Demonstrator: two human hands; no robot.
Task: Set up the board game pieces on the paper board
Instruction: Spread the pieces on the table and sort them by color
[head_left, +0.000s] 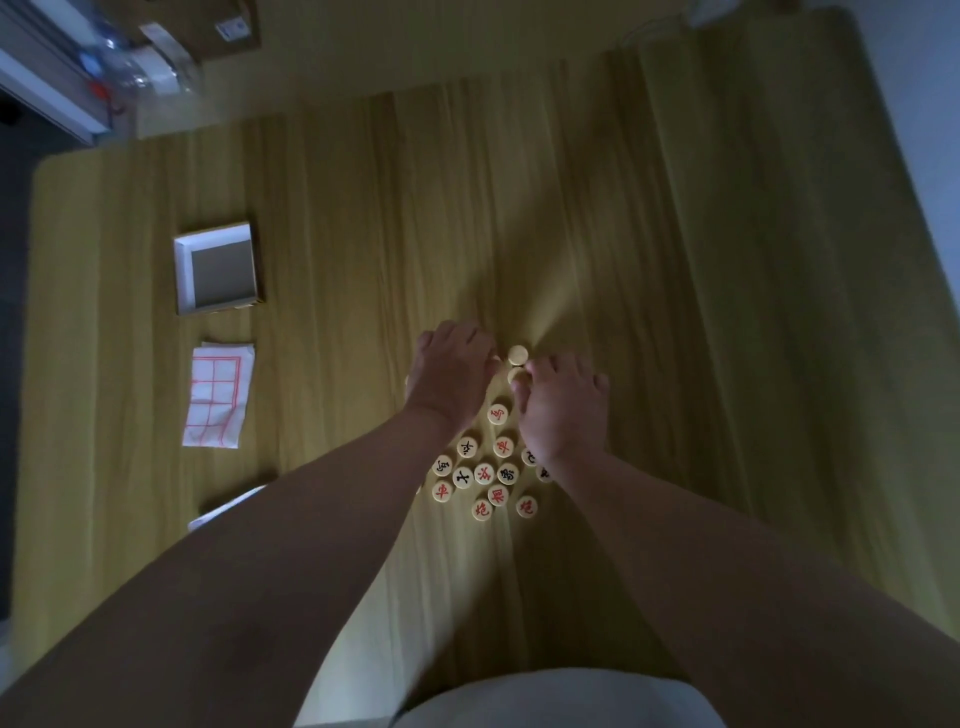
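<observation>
I see round pale wooden discs (485, 475) clustered on yellow wood table (675, 260); folded red-gridded paper board (215, 397) well apart. Left hand (452, 371) curled, grip unclear; right hand (558, 405) pinches blank-faced disc (514, 375) — risk: neighbours scatter.

The table (649, 260) has a yellowish wood-grain top. Lying directly on it: an open, shallow white box (217, 268) at far left; just below it a folded paper board (218, 395) with red grid lines; near centre, a loose cluster of round game pieces (485, 475) marked with red or black characters
</observation>
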